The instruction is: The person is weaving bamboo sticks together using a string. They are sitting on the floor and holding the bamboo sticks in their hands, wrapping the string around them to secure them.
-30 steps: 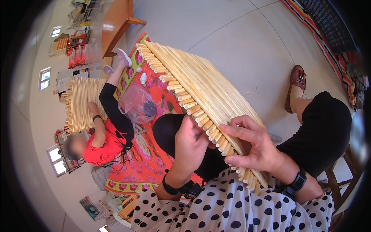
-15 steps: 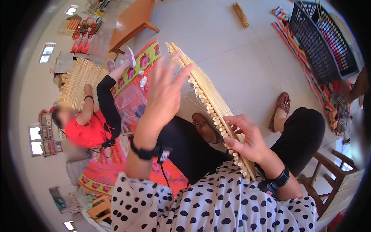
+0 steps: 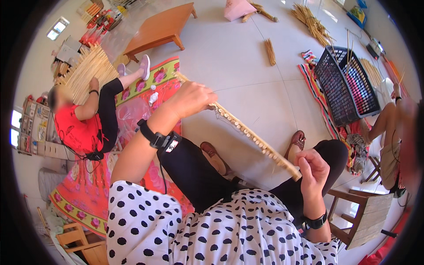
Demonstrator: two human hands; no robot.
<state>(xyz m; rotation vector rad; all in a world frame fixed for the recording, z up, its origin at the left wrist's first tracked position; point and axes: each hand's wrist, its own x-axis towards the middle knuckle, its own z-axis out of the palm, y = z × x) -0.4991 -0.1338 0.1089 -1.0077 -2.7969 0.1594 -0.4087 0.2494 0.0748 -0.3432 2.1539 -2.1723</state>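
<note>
One stalk mat [image 3: 247, 131] held above tiled floor [image 3: 238, 70], gripped near far end by curled fingers of left hand [image 3: 192, 99], right hand [image 3: 313, 170] beside near end, fingertips pressed together, any pinched item indiscernible, one basket [image 3: 329, 86] right of mat.

A mat of pale, straw-coloured sticks [image 3: 252, 137] set side by side, held up in the air in front of the seated person. It is seen almost edge-on, as a narrow band slanting from upper left down to lower right. Round, cut stick ends line up along it, with fine loose strands near its upper half.
</note>
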